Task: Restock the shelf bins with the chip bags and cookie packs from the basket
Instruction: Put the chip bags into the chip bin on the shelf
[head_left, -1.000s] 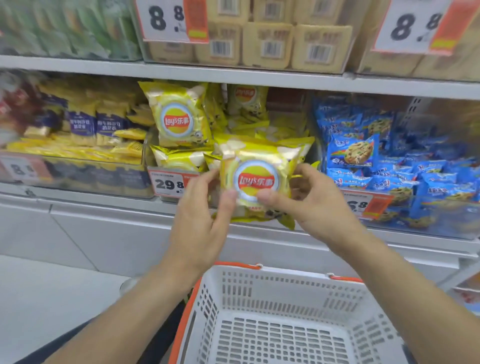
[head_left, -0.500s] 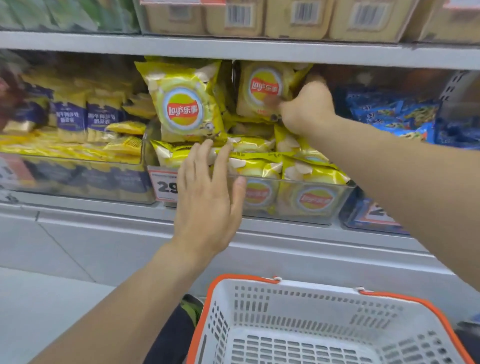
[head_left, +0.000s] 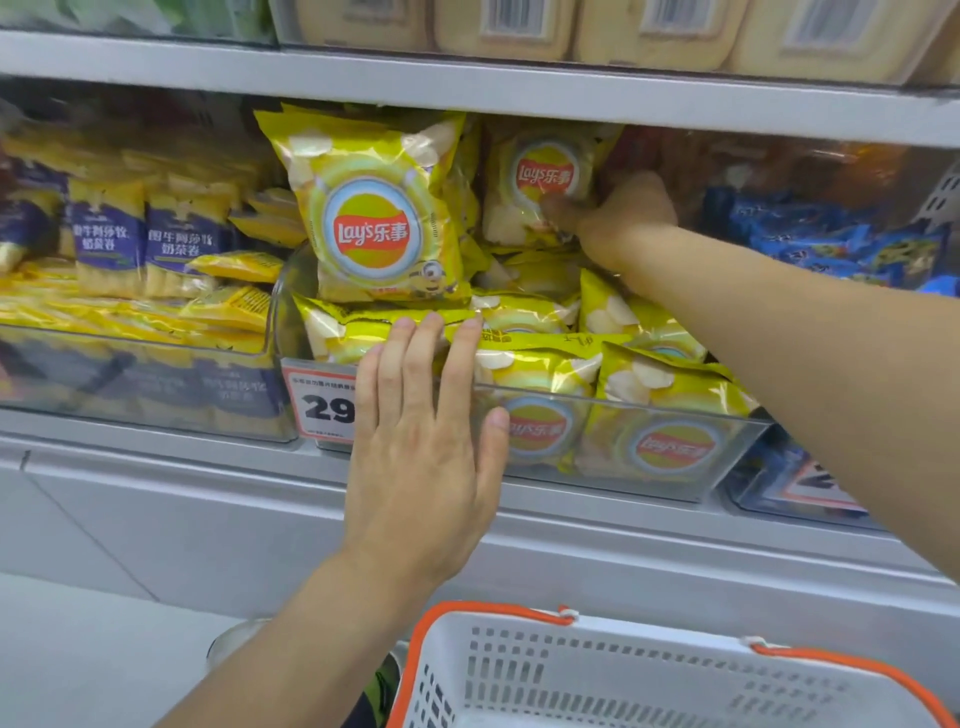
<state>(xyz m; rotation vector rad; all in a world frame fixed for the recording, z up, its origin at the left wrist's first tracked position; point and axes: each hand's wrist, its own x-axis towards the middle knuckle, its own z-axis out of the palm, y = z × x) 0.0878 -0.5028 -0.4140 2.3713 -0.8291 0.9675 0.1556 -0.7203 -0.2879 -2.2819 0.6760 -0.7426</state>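
The right hand (head_left: 621, 215) pinches a chip bag (head_left: 540, 189) upright at the back of the clear bin (head_left: 613, 447), beside the tall front bag (head_left: 374, 208). The left hand (head_left: 421, 447), fingers straight, rests against the bin's front. Released carelessly, the bag could topple forward (the pile beneath looks loose).

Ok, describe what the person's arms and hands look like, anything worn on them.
Both arms are bare as far as the frame shows: no sleeves, gloves, watch or bracelets. The left hand has no rings and short, unpainted nails. The right hand also shows nothing worn on its back or wrist; its fingers are mostly hidden.
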